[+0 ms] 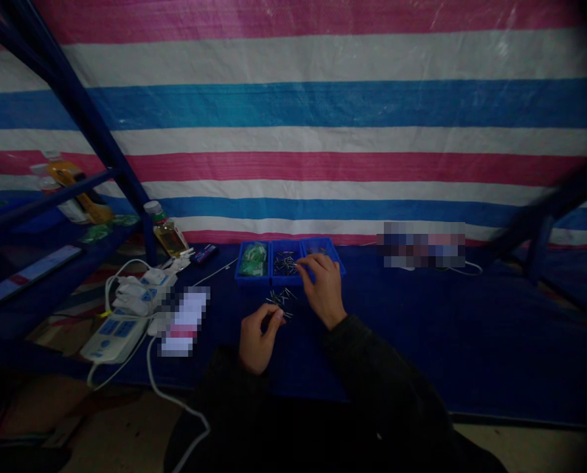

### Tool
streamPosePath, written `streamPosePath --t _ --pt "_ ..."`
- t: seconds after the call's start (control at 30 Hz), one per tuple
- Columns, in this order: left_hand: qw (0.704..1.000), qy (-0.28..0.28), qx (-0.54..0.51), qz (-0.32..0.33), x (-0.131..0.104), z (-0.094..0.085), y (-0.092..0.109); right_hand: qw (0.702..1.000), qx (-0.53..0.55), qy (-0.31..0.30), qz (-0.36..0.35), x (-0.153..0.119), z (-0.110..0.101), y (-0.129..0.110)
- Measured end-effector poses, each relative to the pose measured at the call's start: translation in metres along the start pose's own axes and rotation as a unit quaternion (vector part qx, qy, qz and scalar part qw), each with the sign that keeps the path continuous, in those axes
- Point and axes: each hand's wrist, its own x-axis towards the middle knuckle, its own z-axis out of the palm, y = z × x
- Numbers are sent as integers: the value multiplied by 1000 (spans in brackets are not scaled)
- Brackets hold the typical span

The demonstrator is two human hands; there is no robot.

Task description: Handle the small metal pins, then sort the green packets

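Note:
On the blue tabletop lies a loose pile of thin metal pins point(281, 297), perhaps rivets or nails; their exact kind is too small to tell. My left hand point(258, 338) is beside this pile, thumb and index finger pinched, with a pin seeming to stick out at the tips. Over the right edge of the middle blue bin point(287, 278) is my right hand point(327, 289), its fingertips drawn together; what they hold, if anything, is unclear. More dark pins point(284, 263) fill that bin. My right hand partly covers the right bin point(317, 242).
Green plastic packets point(254, 258) fill the left bin. A blurred-out phone point(187, 322), a white power strip point(113, 336) with plugs and cables, and a bottle point(169, 233) are to the left. A pixelated item point(421, 244) lies back right. Blue frame posts point(120, 164) flank the table; a striped sheet point(323, 105) hangs behind.

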Motion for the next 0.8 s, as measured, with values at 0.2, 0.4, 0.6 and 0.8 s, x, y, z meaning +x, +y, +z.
streamPosePath --t 0.2,0.4,0.6,0.8 --pt "1000 -4 -12 -4 -1 1 1 1000 -10 1 17 -19 0 14" --pt "1000 17 -15 -9 -2 1 -1 992 18 -123 15 -75 -4 10" --pt "998 60 -22 -16 -2 0 -4 985 19 -174 10 -85 1 5" --pt "998 55 -20 -18 -2 0 -5 981 -23 -191 -4 -84 6 7"
